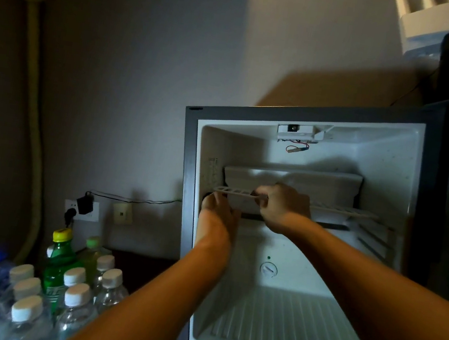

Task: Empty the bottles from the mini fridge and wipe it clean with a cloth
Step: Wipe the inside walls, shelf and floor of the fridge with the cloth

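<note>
- The small grey-framed mini fridge with a white plastic interior (386,170) was seen open, no bottles visible inside it.
- The clear plastic bottles with white caps (21,311) were grouped on the dark surface (145,263) to the fridge's left.
- The white wire shelf (342,209) lay with its long axis running left to right across the cavity.
- The right hand (285,205) was nearer its middle, fingers curled round the front rail.
- The left hand (218,215) was at the shelf's left end by the wall; its finger state could not be told.
- No cloth was in view.
</note>
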A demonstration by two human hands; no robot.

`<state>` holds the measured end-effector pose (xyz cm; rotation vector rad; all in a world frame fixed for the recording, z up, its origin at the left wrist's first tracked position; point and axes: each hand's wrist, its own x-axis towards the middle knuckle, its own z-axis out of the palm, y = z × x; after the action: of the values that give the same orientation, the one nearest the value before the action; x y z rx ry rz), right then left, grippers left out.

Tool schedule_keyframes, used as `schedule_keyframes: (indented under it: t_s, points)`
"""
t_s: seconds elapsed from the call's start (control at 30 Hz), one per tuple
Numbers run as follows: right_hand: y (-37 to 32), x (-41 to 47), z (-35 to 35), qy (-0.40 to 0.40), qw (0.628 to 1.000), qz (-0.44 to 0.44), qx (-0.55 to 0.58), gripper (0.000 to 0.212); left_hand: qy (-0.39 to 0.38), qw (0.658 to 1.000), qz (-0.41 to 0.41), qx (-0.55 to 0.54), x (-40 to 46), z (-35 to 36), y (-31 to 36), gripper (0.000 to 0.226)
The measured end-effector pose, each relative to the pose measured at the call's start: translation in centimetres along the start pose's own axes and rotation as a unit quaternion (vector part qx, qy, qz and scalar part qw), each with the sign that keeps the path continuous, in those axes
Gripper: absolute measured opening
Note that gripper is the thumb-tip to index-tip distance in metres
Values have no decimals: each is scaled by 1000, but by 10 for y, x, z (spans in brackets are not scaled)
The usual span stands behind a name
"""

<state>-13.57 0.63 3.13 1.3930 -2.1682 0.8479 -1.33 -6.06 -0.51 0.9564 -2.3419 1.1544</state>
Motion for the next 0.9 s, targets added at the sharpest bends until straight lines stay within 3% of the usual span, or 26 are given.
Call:
schedule_keyframes:
  t_s: [0.1,0.27,0.37,0.47,0.57,0.6,0.67,0.73,0.77,0.83,0.9]
  points:
    - [-4,-8,0,11,998,-4,-61,18,15,999,-26,22,-18,-1,-7,62]
    - [-6,-23,-1,6,975,-36,-219,20,47,999,-9,-7,-31,-13,-15,44]
    - [-8,-27,-5,-4,971,-49,-234,28,59,992,-4,-114,-44,-24,-23,43]
    - [-22,-39,-16,56,994,-80,-49,24,98,946,-64,-301,-54,-33,-34,44]
    - [-47,-52,-21,20,984,-14,179,31,175,837,-168,-491,-53,-45,-46,35]
    - [-55,-54,-22,-21,966,35,255,37,186,803,-199,-531,-50,-50,-49,35]
    - [-70,-55,-27,-109,885,139,432,45,190,756,-239,-579,-46,-60,-50,40]
    - [-79,-50,-34,-144,799,187,553,44,171,730,-249,-613,-42,-63,-48,47]
    - [-82,-46,-35,-147,774,189,586,42,156,717,-245,-634,-41,-63,-47,50]
    - [-83,-38,-35,-122,757,182,615,36,135,706,-221,-659,-38,-61,-47,48]
    - [-79,-31,-33,-67,774,179,603,31,148,736,-183,-635,-35,-58,-52,41]
